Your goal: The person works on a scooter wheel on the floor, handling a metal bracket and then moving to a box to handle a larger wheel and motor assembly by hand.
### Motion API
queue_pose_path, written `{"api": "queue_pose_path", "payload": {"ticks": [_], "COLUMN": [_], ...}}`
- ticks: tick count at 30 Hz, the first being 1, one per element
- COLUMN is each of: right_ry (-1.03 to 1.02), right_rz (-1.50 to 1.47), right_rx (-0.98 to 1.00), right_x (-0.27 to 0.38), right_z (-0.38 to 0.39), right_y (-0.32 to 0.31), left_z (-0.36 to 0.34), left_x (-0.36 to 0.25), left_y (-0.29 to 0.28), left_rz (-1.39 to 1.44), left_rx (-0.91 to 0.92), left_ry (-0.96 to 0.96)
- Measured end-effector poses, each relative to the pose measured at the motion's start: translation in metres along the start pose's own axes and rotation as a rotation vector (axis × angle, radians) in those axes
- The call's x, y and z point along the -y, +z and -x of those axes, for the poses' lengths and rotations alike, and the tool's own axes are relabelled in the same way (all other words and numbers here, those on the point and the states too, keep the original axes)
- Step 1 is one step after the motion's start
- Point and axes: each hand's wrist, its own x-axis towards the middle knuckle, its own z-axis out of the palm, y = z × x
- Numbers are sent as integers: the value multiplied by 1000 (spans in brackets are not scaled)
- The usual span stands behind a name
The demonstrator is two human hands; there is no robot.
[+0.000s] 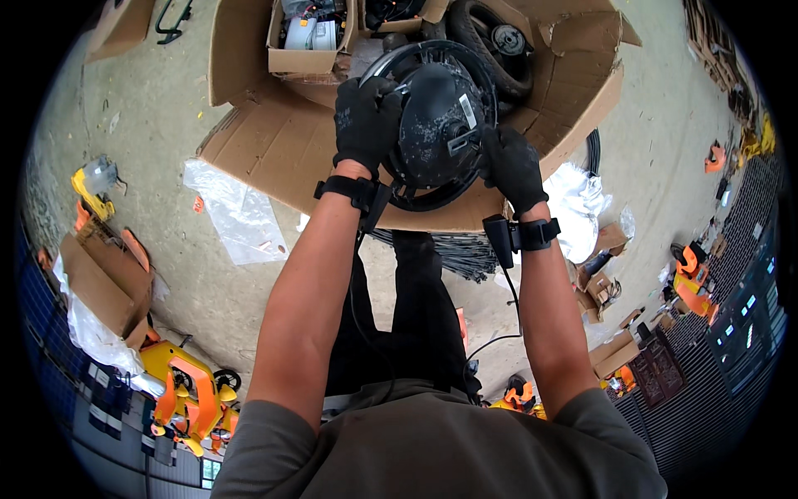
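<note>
I hold a scuffed black wheel rim [436, 125] over the large open cardboard box [283, 158]. Its broad domed hub carries a white label and a small slotted part. My left hand [366, 123], in a black glove, is closed round the rim's left edge. On the opposite side my right hand [513, 166], also gloved in black, has its fingers closed against the rim's lower right edge; its fingertips are partly hidden. Just beyond the rim, inside the box, lies a black tyre with a hub [511, 41].
A smaller box with a silver cylindrical part [312, 35] sits inside the large box at the far left. Clear plastic sheeting [237, 212] and a bundle of black rods [465, 256] lie below. Orange and yellow parts [191, 395] and an open carton [104, 283] stand left.
</note>
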Motion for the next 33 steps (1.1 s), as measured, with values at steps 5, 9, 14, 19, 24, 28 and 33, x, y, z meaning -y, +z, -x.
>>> {"api": "queue_pose_path", "payload": {"ticks": [5, 9, 14, 19, 24, 28, 33], "right_ry": [-510, -321, 65, -474, -50, 53, -523], "right_rz": [7, 20, -45, 19, -45, -70, -12], "right_rx": [-221, -263, 58, -198, -104, 2, -259], "right_x": [2, -1, 17, -2, 7, 1, 5], "right_z": [9, 10, 8, 9, 9, 4, 14], "right_y": [5, 9, -6, 6, 5, 1, 8], "left_z": [1, 1, 2, 1, 1, 1, 1], "left_x": [2, -1, 0, -1, -1, -3, -3], "left_y": [1, 2, 0, 1, 0, 0, -1], "left_rz": [0, -18, -26, -44, -87, -39, -15], "left_rx": [3, 23, 11, 7, -3, 22, 18], "left_ry": [-23, -48, -8, 3, 30, -25, -80]}}
